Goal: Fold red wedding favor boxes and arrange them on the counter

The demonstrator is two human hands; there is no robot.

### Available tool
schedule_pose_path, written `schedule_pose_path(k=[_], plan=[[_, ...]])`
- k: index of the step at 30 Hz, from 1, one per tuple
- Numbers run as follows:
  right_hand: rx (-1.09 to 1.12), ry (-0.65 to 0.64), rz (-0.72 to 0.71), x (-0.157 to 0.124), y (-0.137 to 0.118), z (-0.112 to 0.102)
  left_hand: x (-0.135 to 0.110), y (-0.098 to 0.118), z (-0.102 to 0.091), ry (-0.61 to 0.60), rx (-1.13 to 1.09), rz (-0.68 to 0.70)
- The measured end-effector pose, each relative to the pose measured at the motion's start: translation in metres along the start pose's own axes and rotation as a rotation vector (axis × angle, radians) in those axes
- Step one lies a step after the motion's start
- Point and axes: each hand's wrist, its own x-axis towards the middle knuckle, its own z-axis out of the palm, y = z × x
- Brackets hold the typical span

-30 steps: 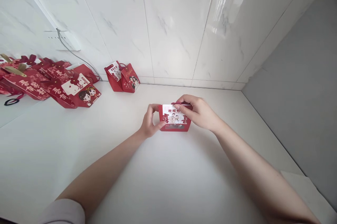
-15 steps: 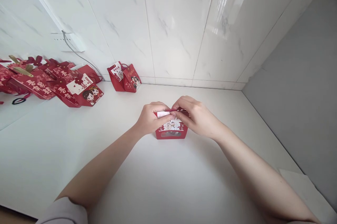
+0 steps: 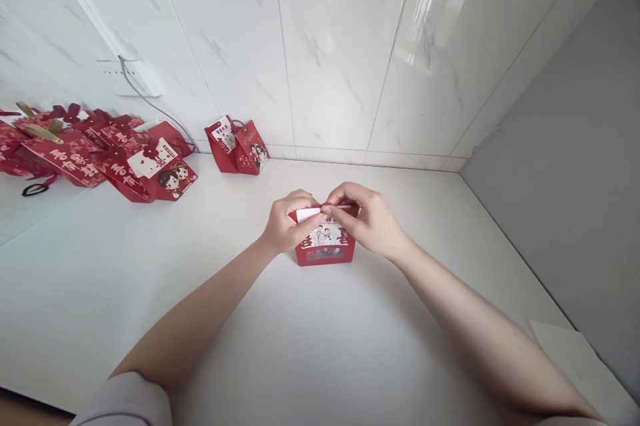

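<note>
A small red gift box (image 3: 327,254) stands upright on the white tabletop, its printed front and clear window facing me. My left hand (image 3: 293,221) pinches the top edge of the box from the left, thumb in front and fingers behind. From the right, my right hand (image 3: 367,216) grips the same top edge, its thumb and forefinger meeting the left thumb near the middle. A bit of red, perhaps ribbon, shows between the fingertips, but they hide most of it. A white strip shows along the top edge by my left thumb.
Two red boxes (image 3: 237,146) stand against the tiled wall (image 3: 330,59). Several red gift boxes with bows (image 3: 75,156) crowd the left, a dark loop (image 3: 35,190) beside them. A grey cable (image 3: 150,103) hangs from a wall socket. A grey panel (image 3: 560,146) borders the right.
Both hands keep their grip on the box's top edge, with small finger shifts. The right hand has moved slightly left, and the box has turned a little.
</note>
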Motion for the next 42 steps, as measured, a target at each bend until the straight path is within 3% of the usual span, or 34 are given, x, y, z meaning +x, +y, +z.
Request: schedule_pose_path(k=[2, 4, 7, 10, 15, 25, 42], plan=[[0.135, 0.166, 0.077, -0.003, 0.025, 0.017, -0.011, -0.017, 0.009, 0.159, -0.046, -0.14], [0.243, 0.178, 0.163, -0.008, 0.052, 0.033, -0.021, -0.036, 0.015, 0.219, -0.066, -0.272], [0.249, 0.04, 0.225, -0.013, 0.086, 0.047, -0.026, -0.062, 0.013, 0.154, -0.075, -0.431], [0.248, -0.083, 0.295, -0.013, 0.102, 0.045, -0.022, -0.079, 0.002, 0.083, -0.15, -0.536], [0.316, -0.163, 0.337, -0.008, 0.109, 0.025, -0.02, -0.095, -0.008, -0.083, -0.322, -0.506], [0.214, -0.159, 0.321, -0.004, 0.112, 0.016, -0.015, -0.079, -0.004, -0.075, -0.206, -0.485], [0.189, -0.158, 0.33, -0.004, 0.115, 0.017, -0.015, -0.079, -0.002, -0.07, -0.119, -0.5]])
